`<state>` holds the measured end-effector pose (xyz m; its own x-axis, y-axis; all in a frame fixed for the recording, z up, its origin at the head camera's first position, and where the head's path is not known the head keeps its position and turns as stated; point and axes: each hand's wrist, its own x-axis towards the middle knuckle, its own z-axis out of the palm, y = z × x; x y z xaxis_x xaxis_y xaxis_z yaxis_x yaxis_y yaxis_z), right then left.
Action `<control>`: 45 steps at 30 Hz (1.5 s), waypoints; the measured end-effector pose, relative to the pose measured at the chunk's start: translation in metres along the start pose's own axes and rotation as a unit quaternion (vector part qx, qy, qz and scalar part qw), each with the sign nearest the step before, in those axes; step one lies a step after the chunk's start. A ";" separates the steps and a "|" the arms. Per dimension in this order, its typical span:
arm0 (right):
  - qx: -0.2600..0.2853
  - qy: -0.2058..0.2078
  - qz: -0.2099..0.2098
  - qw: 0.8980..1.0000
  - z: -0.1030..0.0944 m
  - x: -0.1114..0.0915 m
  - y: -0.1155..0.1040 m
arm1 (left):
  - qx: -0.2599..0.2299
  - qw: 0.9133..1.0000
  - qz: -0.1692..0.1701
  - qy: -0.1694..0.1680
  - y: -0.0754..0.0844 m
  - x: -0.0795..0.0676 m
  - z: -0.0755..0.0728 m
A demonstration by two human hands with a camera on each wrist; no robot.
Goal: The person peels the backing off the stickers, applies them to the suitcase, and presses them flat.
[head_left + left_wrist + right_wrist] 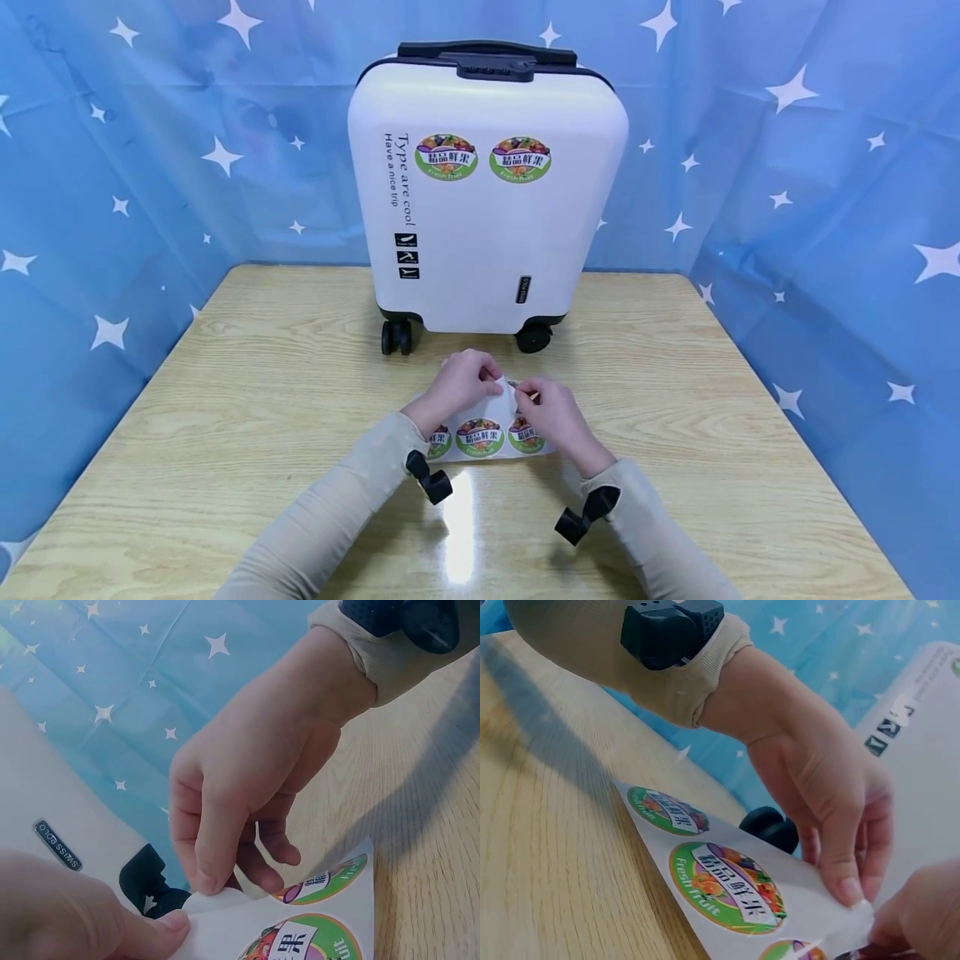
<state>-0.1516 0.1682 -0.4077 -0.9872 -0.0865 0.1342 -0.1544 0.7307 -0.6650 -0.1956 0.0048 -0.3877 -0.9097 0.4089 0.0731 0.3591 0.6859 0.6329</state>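
Observation:
A white sheet of round fruit stickers (491, 450) lies on the table, its far edge bent up between the two hands. My left hand (461, 387) pinches that raised edge between thumb and fingers. From the other side my right hand (551, 412) pinches a sticker with a white, rounded edge (217, 901), lifted at the sheet's border. In the right wrist view, printed fruit stickers (727, 889) show on the sheet, and the fingertips of both hands come close together at its corner.
Behind the sheet a white suitcase (487, 225) stands on black wheels, with two oval fruit stickers (521, 160) high on its front. The wooden table (247, 400) reaches a blue star-patterned curtain (150, 167). Black wrist cameras (587, 515) are strapped to both sleeves.

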 end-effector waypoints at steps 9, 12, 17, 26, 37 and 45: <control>0.025 0.003 0.035 0.999 -0.007 0.001 0.006 | 0.014 1.000 -0.013 0.000 -0.003 0.001 0.000; 0.024 0.012 0.035 0.999 -0.009 0.001 0.008 | 0.012 1.000 -0.014 0.000 -0.005 0.001 0.000; 0.038 0.012 0.056 0.998 -0.013 0.001 0.012 | 0.004 1.000 -0.021 -0.002 -0.006 -0.001 0.000; 0.071 0.022 0.072 0.995 -0.020 0.000 0.017 | -0.023 0.999 -0.031 -0.011 -0.009 -0.002 -0.001; 0.094 0.032 0.079 0.992 -0.032 -0.001 0.023 | -0.024 0.999 -0.034 -0.012 -0.008 -0.003 0.000; 0.100 0.050 0.081 0.990 -0.044 -0.002 0.028 | -0.023 0.999 -0.032 -0.008 -0.009 -0.003 0.000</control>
<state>-0.1523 0.2184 -0.3942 -0.9924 0.0955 0.0779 -0.0083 0.5792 -0.8151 -0.1957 -0.0022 -0.3938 -0.9269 0.3749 0.0204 0.2908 0.6825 0.6706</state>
